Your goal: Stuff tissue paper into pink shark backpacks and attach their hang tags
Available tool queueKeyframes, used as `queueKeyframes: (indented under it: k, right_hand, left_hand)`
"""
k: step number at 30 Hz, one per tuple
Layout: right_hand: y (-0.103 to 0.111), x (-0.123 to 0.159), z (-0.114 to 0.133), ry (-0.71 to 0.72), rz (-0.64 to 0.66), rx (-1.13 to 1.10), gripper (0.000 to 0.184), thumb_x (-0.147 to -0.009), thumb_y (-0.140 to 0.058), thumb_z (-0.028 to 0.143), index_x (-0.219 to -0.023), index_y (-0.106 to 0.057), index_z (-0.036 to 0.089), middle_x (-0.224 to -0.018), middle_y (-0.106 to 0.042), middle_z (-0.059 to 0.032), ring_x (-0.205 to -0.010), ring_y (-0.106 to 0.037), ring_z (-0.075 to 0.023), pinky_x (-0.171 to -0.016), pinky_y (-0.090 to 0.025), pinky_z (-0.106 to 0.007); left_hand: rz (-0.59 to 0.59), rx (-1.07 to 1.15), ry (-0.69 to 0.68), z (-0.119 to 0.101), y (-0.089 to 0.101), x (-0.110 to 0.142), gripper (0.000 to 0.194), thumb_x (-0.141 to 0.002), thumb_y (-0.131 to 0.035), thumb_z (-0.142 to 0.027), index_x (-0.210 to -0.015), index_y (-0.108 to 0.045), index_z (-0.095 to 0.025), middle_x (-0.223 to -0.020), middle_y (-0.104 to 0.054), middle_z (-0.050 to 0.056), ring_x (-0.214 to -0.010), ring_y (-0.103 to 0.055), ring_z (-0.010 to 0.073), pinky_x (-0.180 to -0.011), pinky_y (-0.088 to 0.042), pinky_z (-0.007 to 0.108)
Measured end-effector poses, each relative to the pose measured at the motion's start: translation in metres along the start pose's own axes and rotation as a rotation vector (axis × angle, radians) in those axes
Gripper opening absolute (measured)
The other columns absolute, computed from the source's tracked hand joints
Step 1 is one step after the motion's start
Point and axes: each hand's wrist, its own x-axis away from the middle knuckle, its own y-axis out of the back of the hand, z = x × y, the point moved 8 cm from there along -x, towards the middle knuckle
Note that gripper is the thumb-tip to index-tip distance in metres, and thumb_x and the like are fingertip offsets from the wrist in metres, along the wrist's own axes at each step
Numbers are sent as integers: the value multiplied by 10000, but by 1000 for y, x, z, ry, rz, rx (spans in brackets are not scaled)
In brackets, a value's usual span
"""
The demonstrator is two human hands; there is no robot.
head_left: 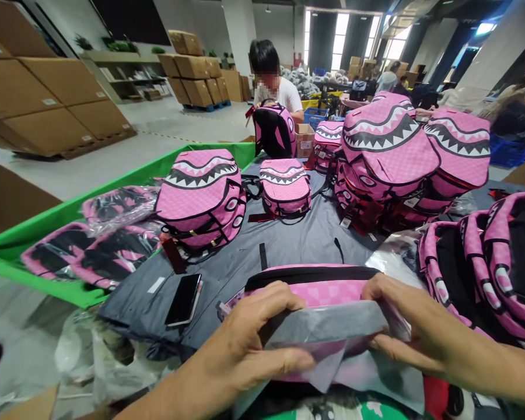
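Right in front of me lies a pink backpack (pixel 328 290) with a black zip band along its far edge. Over its near side is a translucent plastic bag (pixel 332 326) with a folded, greyish edge. My left hand (pixel 262 332) grips the left part of this plastic, thumb below and fingers on top. At the other end, my right hand (pixel 402 321) pinches the plastic between thumb and fingers. Part of the backpack is hidden under the plastic and my hands. A black phone (pixel 184 299) rests on the grey cloth to the left of my left hand.
Pink shark-mouth backpacks (pixel 203 192) stand on the grey cloth (pixel 297 245), with a taller stack (pixel 385 146) at right. Bagged backpacks (pixel 118 251) lie inside a green-edged bin (pixel 39 286). Across the table a person (pixel 284 87) handles another backpack. Cardboard boxes (pixel 48 87) stand left.
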Motion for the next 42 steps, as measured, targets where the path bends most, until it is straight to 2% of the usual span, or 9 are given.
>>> queueKeyframes:
  k: [6,15,21,25,31,34,38,40,42]
  right_hand:
    - [-10,2,-15,-101,-43,-292,360,-911,-617,575,-941,-561,221,-825,-569,-10,-714,-511,-151,-627,-464,-253]
    - [-10,-16,-30,52,119,-345,573,-806,-631,757,-764,-509,198,-728,-484,23,-662,-432,-122,-582,-362,-240]
    - [-4,-14,-15,133,-114,-76,356,-869,-696,452,-730,-468,216,-646,-476,47,-560,-404,-104,-525,-312,-241]
    - [4,-16,-16,144,-307,121,167,-855,-552,231,-747,-425,233,-635,-436,47,-545,-366,-118,-515,-282,-256]
    - [2,-26,-18,80,-90,-52,353,-837,-716,494,-872,-506,211,-786,-541,12,-658,-460,-131,-567,-365,-232]
    - [4,-26,-29,62,-112,-104,271,-885,-639,421,-810,-480,215,-730,-519,23,-625,-449,-124,-556,-358,-228]
    - [16,-21,-38,31,-424,2,181,-816,-567,233,-727,-410,230,-662,-439,37,-587,-396,-122,-549,-321,-246]
    - [14,-19,-35,30,-426,-32,194,-798,-593,237,-732,-411,228,-656,-418,46,-576,-376,-115,-536,-307,-243]
    - [5,-20,-30,47,-265,-145,232,-803,-656,314,-779,-445,221,-688,-433,46,-593,-389,-111,-528,-320,-230]
  left_hand:
    - [212,262,152,10,3,-19,388,-895,-628,-551,-1030,-742,-206,-855,-659,36,-731,-586,156,-657,-480,249]
    - [362,-85,-90,-11,0,-25,144,-871,-729,-326,-895,-651,-207,-1017,-593,39,-942,-568,165,-860,-489,266]
    - [189,-290,-120,-16,-5,-13,266,-868,-741,-379,-965,-564,-206,-1088,-537,40,-922,-541,152,-793,-496,238]
    - [-80,-403,-252,-16,-1,-20,277,-822,-759,-270,-819,-491,-199,-992,-511,18,-859,-532,140,-763,-506,231]
    - [-456,-610,-339,-9,17,-37,206,-727,-483,-1,-788,-497,-197,-1015,-520,59,-877,-544,170,-803,-525,298]
    - [-209,-512,-297,-10,19,-51,157,-771,-548,-49,-828,-527,-194,-1063,-531,56,-931,-552,172,-855,-517,302]
    - [219,-361,-266,-18,6,-47,179,-854,-706,-271,-941,-565,-204,-1182,-529,64,-1085,-542,190,-939,-506,299]
    - [175,-377,-290,-18,5,-41,126,-882,-658,-232,-937,-548,-203,-1196,-526,71,-1123,-533,193,-973,-499,310]
    - [-4,-448,-336,-15,7,-36,124,-866,-576,-116,-931,-518,-203,-1171,-521,75,-1099,-547,187,-960,-511,317]
